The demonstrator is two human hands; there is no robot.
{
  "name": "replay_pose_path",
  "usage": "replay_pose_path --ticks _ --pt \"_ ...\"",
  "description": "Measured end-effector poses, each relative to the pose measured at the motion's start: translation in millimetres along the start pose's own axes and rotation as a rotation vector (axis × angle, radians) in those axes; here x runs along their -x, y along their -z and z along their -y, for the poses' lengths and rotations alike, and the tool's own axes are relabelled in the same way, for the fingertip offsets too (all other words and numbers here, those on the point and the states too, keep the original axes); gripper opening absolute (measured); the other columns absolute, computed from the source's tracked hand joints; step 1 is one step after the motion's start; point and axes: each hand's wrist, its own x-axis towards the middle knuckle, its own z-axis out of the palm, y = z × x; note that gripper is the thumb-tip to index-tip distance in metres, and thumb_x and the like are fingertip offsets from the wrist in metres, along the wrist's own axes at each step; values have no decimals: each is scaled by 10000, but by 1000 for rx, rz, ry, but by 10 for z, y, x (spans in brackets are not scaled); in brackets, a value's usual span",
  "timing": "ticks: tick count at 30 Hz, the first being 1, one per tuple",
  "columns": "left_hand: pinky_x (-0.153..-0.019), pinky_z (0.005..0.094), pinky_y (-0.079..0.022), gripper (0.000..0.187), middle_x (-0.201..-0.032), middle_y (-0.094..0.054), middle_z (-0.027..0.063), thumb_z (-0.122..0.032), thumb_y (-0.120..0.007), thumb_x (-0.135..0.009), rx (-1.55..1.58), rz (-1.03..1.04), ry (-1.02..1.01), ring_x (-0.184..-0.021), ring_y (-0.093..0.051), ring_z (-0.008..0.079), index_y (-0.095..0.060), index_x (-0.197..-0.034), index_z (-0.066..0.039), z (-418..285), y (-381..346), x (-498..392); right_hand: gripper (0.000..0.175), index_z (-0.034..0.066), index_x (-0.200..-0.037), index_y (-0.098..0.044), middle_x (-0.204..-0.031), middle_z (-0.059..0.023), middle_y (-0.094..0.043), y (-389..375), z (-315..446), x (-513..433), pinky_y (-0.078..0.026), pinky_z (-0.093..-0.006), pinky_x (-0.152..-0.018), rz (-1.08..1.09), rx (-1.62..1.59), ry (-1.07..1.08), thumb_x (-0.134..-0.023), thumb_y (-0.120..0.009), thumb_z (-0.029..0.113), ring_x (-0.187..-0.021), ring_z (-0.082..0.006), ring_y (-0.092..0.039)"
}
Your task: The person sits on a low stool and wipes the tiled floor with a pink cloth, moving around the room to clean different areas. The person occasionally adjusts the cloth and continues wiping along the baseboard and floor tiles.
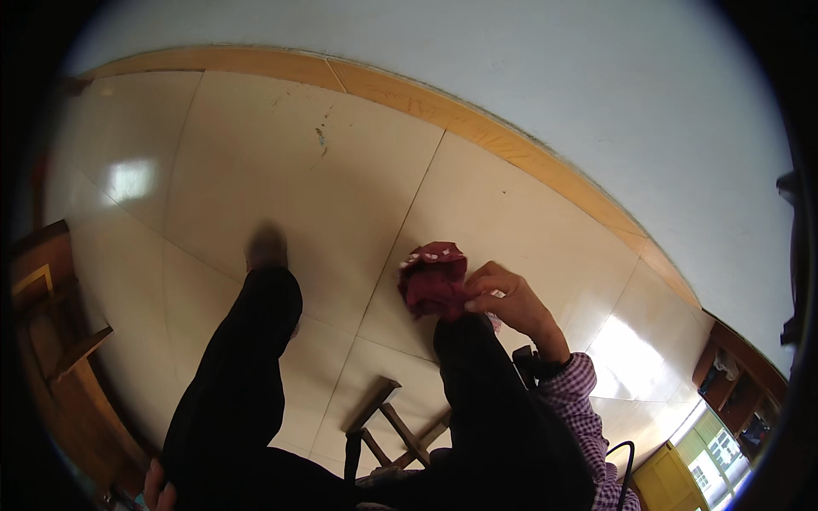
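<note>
My right hand (511, 297) pinches a crumpled dark red cloth (438, 287) with pale spots, just beyond my right knee. A bit of pink and white patterned material (494, 319) shows under the hand. Only a few fingers of my left hand (156, 488) appear at the lower left, beside my thigh; whether they hold anything is hidden. Both legs wear black trousers (223, 377). A blurred foot (267, 246) rests beyond the left knee. The right sleeve is checked purple and white.
Large beige floor tiles (287, 185) carry some dark marks. An orange-brown skirting (486, 131) runs below a pale wall. Wooden legs of a stool or chair (383, 415) stand between my legs. Brown wooden furniture (89, 409) is at left, an open shelf unit (735, 383) and yellow door (671, 479) at right.
</note>
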Motion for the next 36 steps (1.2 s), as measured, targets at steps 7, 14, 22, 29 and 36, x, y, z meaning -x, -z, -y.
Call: replay_pose_path --ticks 7,14,22,29,36 --pt "-920 509 -479 461 -1171 -586 339 -262 -483 -905 2 -3 -5 -1047 -591 434 -588 -1151 113 17 -10 2 82 0 -855 -658 -900 -40 -621 146 221 129 -444 -283 -823 -204 -356 75 -797 -644 56 -914 -146 -580" --pt "-966 510 -451 463 -1205 -578 324 -273 -475 -918 3 26 17 -1088 -575 431 -582 -1169 101 -26 56 26 134 15 -894 -647 -775 -81 -626 402 -109 -457 -486 -346 -643 -623 235 -61 -858 -612 139 -701 -202 -611" --pt "-964 514 -453 458 -1210 -578 316 -281 -446 -950 -41 58 1 -1092 -575 424 -578 -1176 95 -31 100 -3 125 71 -921 -619 -912 -168 -600 596 -528 -1130 -516 -476 -678 -791 847 128 -862 -594 178 -781 -397 -627" --pt "-954 506 -461 475 -1202 -581 311 -305 -453 -952 -4 26 47 -1085 -578 419 -576 -1174 96 -32 89 80 119 62 -918 -572 -907 -195 -609 613 -516 -1341 -517 -511 -689 -813 1019 52 -865 -543 165 -792 -408 -634" --pt "-944 510 -470 476 -1188 -584 312 -306 -453 -960 -32 50 44 -1068 -588 421 -573 -1168 105 15 117 66 115 56 -922 -543 -951 -197 -589 311 -694 -1173 -510 -551 -666 -815 954 -4 -889 -528 164 -772 -434 -623"
